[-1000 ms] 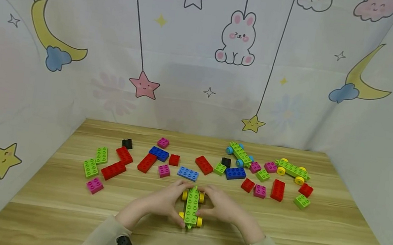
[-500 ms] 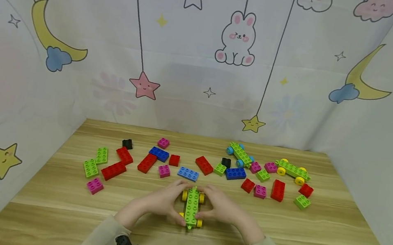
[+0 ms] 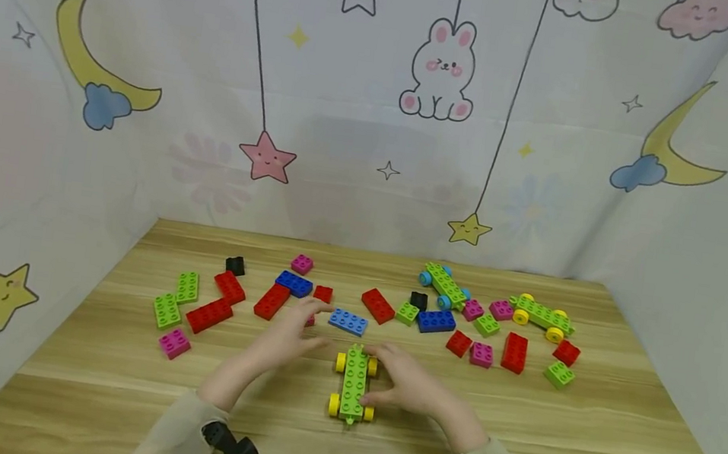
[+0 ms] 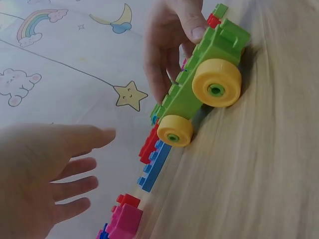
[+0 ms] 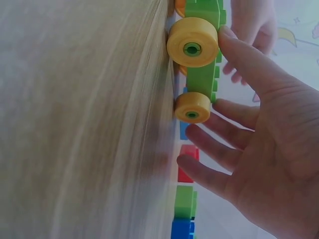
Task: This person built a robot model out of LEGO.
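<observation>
A green toy car base [image 3: 354,387] with yellow wheels stands on the table, its studs upward. My right hand [image 3: 415,387] holds it from the right side, thumb on the studs and index finger by the far end. In the right wrist view, the other fingers of that hand [image 5: 279,144] spread beside the front wheel. My left hand [image 3: 284,335] is off the car base, to its left and farther forward, with loosely bent fingers and nothing held. It partly covers a magenta brick [image 3: 310,320]. Just right of its fingers lies a light blue brick [image 3: 348,321].
Two more car bases stand at the back right, one with blue wheels [image 3: 444,287] and one with yellow wheels [image 3: 542,316]. Red [image 3: 210,315], dark blue [image 3: 437,321], green [image 3: 167,311] and black bricks [image 3: 235,265] lie scattered across the table's far half.
My left hand has let go of the toy car base and moved left and forward toward the bricks. My right hand has stayed at the car base, which has shifted only slightly.
</observation>
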Demonstrator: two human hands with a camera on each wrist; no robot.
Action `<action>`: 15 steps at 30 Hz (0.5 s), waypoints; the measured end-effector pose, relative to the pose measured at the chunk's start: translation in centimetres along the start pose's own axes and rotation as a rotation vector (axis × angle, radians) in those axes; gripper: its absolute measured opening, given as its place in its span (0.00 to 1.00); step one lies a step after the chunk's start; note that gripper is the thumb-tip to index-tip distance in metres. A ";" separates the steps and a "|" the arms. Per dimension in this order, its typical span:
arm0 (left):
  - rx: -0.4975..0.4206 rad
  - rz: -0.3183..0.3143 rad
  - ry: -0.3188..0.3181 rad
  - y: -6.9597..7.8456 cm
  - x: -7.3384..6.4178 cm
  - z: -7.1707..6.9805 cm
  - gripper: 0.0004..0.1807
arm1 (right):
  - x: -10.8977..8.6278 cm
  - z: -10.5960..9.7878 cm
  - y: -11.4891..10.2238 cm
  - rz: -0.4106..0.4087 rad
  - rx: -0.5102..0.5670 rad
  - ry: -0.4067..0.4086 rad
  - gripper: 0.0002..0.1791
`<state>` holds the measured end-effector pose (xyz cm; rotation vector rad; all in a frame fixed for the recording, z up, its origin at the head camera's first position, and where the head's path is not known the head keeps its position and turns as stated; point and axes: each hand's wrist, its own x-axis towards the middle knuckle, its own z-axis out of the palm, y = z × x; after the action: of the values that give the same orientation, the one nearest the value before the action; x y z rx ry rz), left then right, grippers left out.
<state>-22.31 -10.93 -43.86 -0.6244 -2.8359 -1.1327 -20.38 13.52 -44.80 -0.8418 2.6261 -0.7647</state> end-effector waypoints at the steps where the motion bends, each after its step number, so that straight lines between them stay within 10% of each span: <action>1: 0.010 -0.015 0.043 -0.2 0.1 0.0 0.26 | 0.0 0.0 0.0 0.000 0.000 0.001 0.44; 5: 0.062 -0.073 0.136 -1.4 0.5 -0.1 0.26 | -0.1 0.0 0.0 0.000 -0.008 0.002 0.44; 15: 0.100 -0.147 0.095 -4.0 1.1 0.4 0.29 | -0.1 0.0 0.0 0.004 -0.006 0.005 0.44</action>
<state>-24.76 -12.89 -46.54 -0.3514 -2.8750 -1.0011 -20.30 13.56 -44.82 -0.8370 2.6344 -0.7592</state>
